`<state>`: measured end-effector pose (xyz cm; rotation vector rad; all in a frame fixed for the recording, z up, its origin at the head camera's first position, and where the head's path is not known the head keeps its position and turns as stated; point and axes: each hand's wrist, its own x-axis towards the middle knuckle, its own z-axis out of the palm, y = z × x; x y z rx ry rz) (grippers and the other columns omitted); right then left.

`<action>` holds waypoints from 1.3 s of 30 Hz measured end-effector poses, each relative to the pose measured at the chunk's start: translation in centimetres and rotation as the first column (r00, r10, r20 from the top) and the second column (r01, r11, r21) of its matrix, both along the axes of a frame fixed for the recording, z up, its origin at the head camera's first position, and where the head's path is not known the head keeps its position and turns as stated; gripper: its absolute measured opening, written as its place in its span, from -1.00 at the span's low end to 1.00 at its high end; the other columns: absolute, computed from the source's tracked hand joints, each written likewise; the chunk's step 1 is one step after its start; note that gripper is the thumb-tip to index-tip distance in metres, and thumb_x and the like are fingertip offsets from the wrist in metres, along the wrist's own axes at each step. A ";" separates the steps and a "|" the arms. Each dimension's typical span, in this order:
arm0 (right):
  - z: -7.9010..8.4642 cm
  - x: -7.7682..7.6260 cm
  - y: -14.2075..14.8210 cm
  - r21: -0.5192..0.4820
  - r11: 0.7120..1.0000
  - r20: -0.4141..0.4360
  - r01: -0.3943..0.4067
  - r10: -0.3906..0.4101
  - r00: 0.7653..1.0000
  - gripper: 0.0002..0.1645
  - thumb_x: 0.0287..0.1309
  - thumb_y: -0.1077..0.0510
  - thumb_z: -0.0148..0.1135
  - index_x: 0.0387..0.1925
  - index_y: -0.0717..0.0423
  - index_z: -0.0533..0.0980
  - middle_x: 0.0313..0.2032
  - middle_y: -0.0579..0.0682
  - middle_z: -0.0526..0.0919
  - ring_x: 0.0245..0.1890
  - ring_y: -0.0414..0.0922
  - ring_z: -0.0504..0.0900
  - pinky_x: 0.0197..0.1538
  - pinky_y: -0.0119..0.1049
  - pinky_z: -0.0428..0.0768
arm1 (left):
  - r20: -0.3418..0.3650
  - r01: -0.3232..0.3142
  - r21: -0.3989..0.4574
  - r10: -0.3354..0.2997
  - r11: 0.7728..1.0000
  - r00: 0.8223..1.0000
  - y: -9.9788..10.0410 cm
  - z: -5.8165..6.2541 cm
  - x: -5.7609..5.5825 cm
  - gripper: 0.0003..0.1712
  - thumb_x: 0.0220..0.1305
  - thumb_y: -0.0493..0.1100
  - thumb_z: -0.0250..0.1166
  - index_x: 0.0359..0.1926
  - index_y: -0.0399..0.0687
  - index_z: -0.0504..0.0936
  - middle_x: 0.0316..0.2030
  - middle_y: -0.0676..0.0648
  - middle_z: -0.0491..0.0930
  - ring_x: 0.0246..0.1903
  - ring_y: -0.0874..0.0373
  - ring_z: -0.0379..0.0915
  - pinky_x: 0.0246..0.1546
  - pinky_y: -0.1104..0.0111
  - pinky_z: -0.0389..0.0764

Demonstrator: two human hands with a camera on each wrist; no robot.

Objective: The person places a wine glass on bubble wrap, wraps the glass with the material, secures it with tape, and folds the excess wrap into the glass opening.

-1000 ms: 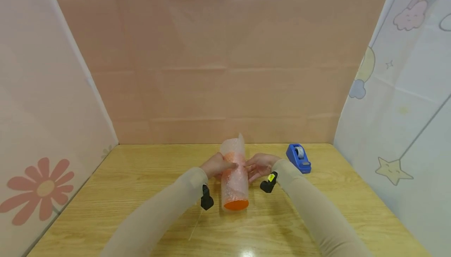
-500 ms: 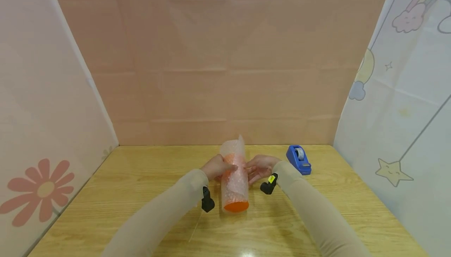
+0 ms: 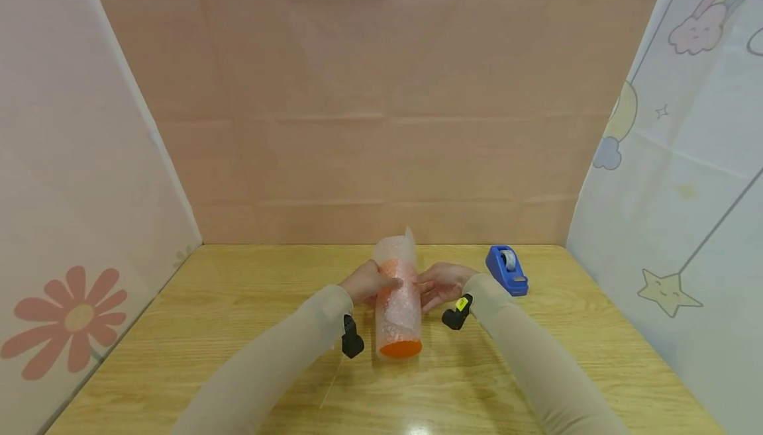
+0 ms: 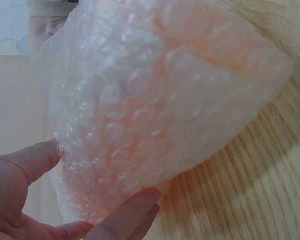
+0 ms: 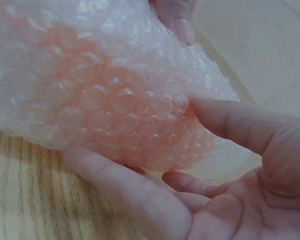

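Observation:
An orange cylinder wrapped in clear bubble wrap [image 3: 398, 312] lies lengthwise on the wooden table, its bare orange end [image 3: 401, 349] facing me. From the left, my left hand [image 3: 366, 283] grips the roll, thumb on top and fingers low at its side. My right hand [image 3: 442, 285] holds the opposite side; in the right wrist view its thumb presses the bubble wrap [image 5: 110, 100] and its fingers reach along the lower side. A loose corner of wrap sticks up at the far end. In the left wrist view, a flap of bubble wrap [image 4: 215, 105] overlaps the layer beneath.
A blue tape dispenser [image 3: 507, 271] with a roll of tape stands at the back right of the table [image 3: 250, 309]. Cloth walls enclose the back and both sides. A thin pale strand [image 3: 330, 382] lies near the left forearm.

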<state>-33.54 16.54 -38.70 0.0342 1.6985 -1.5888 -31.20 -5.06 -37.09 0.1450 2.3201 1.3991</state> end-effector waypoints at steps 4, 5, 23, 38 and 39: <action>-0.2 0.0 0.0 -0.003 1.000 -0.003 0.000 0.000 1.000 -0.48 0.43 0.17 -0.02 0.27 0.41 0.23 0.10 0.40 0.46 -0.07 0.14 0.61 -0.03 -0.06 0.65 | 0.008 -0.002 0.005 0.002 1.000 1.000 0.0 -0.1 -0.1 -0.37 0.24 -0.04 0.34 0.16 -0.31 0.32 -0.04 -0.21 0.50 -0.12 -0.04 0.53 -0.10 0.06 0.64; -0.2 0.0 0.1 -0.005 1.000 -0.007 -0.006 0.006 1.000 -0.47 0.44 0.17 -0.03 0.28 0.42 0.22 0.11 0.40 0.45 -0.06 0.14 0.61 -0.02 -0.06 0.66 | 0.009 -0.002 0.008 0.002 1.000 1.000 0.0 -0.1 -0.1 -0.37 0.24 -0.04 0.34 0.16 -0.32 0.32 -0.04 -0.21 0.50 -0.12 -0.04 0.53 -0.09 0.05 0.63; 0.7 0.3 0.5 0.024 0.999 0.025 0.023 -0.024 0.999 -0.45 0.42 0.18 0.00 0.28 0.40 0.16 0.14 0.42 0.40 0.00 0.18 0.57 0.01 -0.02 0.63 | 0.072 0.020 0.079 -0.026 0.997 0.997 0.2 -0.5 -0.5 -0.45 0.27 -0.08 0.31 0.10 -0.34 0.34 -0.06 -0.23 0.48 -0.13 -0.05 0.55 -0.11 0.11 0.65; 1.7 0.3 -0.7 0.121 0.987 0.025 0.102 -0.106 0.994 -0.35 0.31 0.16 0.17 0.28 0.31 0.12 0.10 0.47 0.39 0.01 0.27 0.56 -0.06 -0.03 0.66 | 0.180 0.014 0.127 -0.037 0.992 0.983 -1.0 -1.3 -1.4 -0.37 0.24 -0.05 0.35 0.16 -0.32 0.33 -0.08 -0.23 0.53 -0.21 -0.05 0.60 -0.07 0.10 0.65; 1.8 0.3 -0.8 0.123 0.987 0.027 0.103 -0.107 0.994 -0.34 0.31 0.16 0.17 0.28 0.30 0.10 0.10 0.47 0.38 0.01 0.27 0.56 -0.06 -0.03 0.66 | 0.176 0.012 0.113 -0.032 0.994 0.984 -1.0 -1.2 -1.4 -0.38 0.23 -0.04 0.35 0.16 -0.31 0.34 -0.10 -0.22 0.54 -0.22 -0.04 0.61 -0.08 0.11 0.65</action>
